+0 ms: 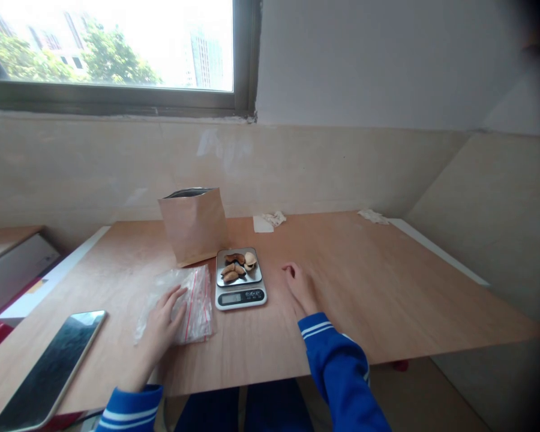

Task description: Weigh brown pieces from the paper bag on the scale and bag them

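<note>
Nearest, the left hand point(162, 327) lay flat, fingers spread and gripping nothing, on the clear zip bag point(201, 307) just left of the scale point(240, 296). The right hand point(300, 288) rested loosely open and empty on the table point(387, 282), with wide free wood to its right.

A phone point(49, 367) lies screen-up at the tabletop's point(387, 282) left edge, a brown paper bag point(194, 228) (open at the top) stands farther back, and crumpled tissues point(275, 218) lie near the wall.
</note>
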Demonstrator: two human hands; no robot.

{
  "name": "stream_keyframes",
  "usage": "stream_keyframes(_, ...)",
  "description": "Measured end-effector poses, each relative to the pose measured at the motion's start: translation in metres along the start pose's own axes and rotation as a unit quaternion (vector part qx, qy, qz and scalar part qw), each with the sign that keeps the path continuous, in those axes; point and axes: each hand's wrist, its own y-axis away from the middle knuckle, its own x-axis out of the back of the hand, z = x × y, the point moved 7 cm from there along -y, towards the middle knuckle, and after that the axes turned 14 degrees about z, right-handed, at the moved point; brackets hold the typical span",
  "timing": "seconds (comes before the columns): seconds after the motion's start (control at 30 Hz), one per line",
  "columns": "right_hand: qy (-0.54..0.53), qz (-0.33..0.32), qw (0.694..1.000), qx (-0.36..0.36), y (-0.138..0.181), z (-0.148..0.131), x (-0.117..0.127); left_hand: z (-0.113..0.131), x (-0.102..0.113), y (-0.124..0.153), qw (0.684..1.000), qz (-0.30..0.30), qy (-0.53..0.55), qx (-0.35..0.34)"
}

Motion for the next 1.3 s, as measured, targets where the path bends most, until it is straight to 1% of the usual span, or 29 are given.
stream_keyframes(0.1,-0.001,-0.004,1.000,-0.004,0.001,0.000,0.000,-0.006,-0.006,0.009,1.000,-0.008,-0.014,0.013)
stream_keyframes(0.2,-0.015,0.000,1.000,0.001,0.000,-0.002,0.001,-0.003,-0.004,0.011,1.000,0.010,-0.008,0.028)
stream_keyframes(0.27,-0.038,0.029,0.999,0.009,-0.001,-0.007,0.007,0.002,0.002,0.011,0.999,0.029,0.008,0.037)
stream_keyframes(0.37,-0.070,0.099,0.992,0.021,0.003,-0.021,0.024,0.011,0.016,0.009,0.995,0.080,0.024,0.058)
stream_keyframes(0.43,-0.094,0.107,0.990,0.021,0.012,-0.038,0.030,0.020,0.027,0.007,0.991,0.116,0.020,0.070)
stream_keyframes(0.47,-0.112,0.091,0.989,0.020,0.020,-0.050,0.031,0.025,0.032,0.006,0.989,0.129,0.014,0.072)
stream_keyframes(0.53,-0.170,0.032,0.985,0.020,0.039,-0.080,0.025,0.037,0.038,0.003,0.988,0.139,0.005,0.070)
stream_keyframes(0.57,-0.200,0.000,0.979,0.028,0.051,-0.098,0.021,0.042,0.038,0.001,0.988,0.135,0.005,0.067)
stream_keyframes(0.63,-0.246,-0.070,0.965,0.056,0.077,-0.137,0.012,0.047,0.032,-0.001,0.993,0.103,0.009,0.056)
stream_keyframes(0.73,-0.269,-0.176,0.941,0.103,0.115,-0.187,-0.004,0.041,0.016,0.002,0.999,0.025,0.003,0.038)
stream_keyframes(0.8,-0.279,-0.217,0.928,0.115,0.135,-0.207,-0.010,0.029,0.009,0.008,0.999,-0.010,-0.011,0.043)
stream_keyframes(0.83,-0.283,-0.232,0.923,0.116,0.143,-0.214,-0.012,0.022,0.007,0.010,0.998,-0.016,-0.016,0.051)
stream_keyframes(0.97,-0.286,-0.276,0.911,0.109,0.163,-0.224,-0.012,0.002,0.014,0.008,0.996,0.000,-0.037,0.087)
stream_keyframes(1.03,-0.284,-0.286,0.909,0.105,0.167,-0.225,-0.010,-0.002,0.019,0.002,0.994,0.009,-0.042,0.104)
stream_keyframes(1.1,-0.290,-0.287,0.908,0.094,0.168,-0.225,-0.007,0.000,0.025,-0.005,0.992,0.023,-0.037,0.115)
stream_keyframes(1.17,-0.309,-0.272,0.908,0.072,0.165,-0.225,-0.005,0.010,0.034,-0.010,0.992,0.056,-0.019,0.108)
stream_keyframes(1.2,-0.320,-0.252,0.911,0.056,0.162,-0.223,-0.005,0.018,0.038,-0.012,0.992,0.075,-0.003,0.097)
stream_keyframes(1.3,-0.348,-0.163,0.923,-0.017,0.149,-0.214,-0.006,0.050,0.051,-0.012,0.988,0.125,0.069,0.054)
